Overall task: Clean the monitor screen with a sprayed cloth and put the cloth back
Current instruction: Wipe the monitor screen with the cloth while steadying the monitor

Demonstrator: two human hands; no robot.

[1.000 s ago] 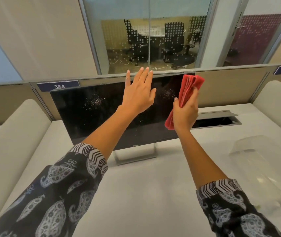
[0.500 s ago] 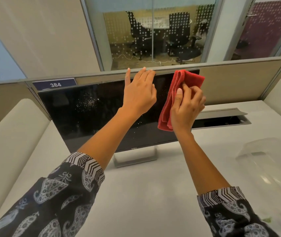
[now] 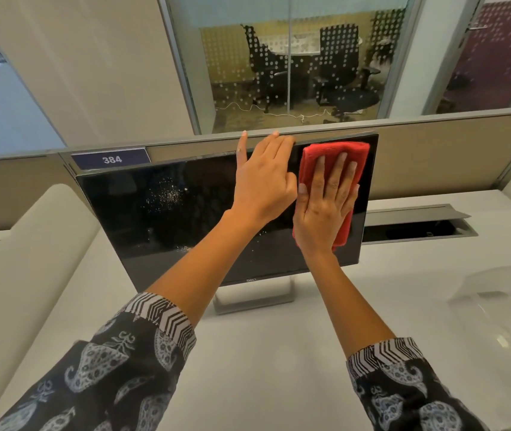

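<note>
Your right hand (image 3: 325, 209) lies flat, fingers spread, pressing the folded red cloth (image 3: 335, 163) against the upper right part of the monitor (image 3: 160, 225). Your left hand (image 3: 263, 185) is just beside it at nine o'clock, fingers extended and hooked over the monitor's top edge, gripping nothing else. Spray droplets (image 3: 167, 197) speckle the dark glass toward nine o'clock of your hands. The bottom bezel reads "DELL" (image 3: 251, 280). A blue tag (image 3: 111, 159) on the partition at eleven o'clock reads "384".
</note>
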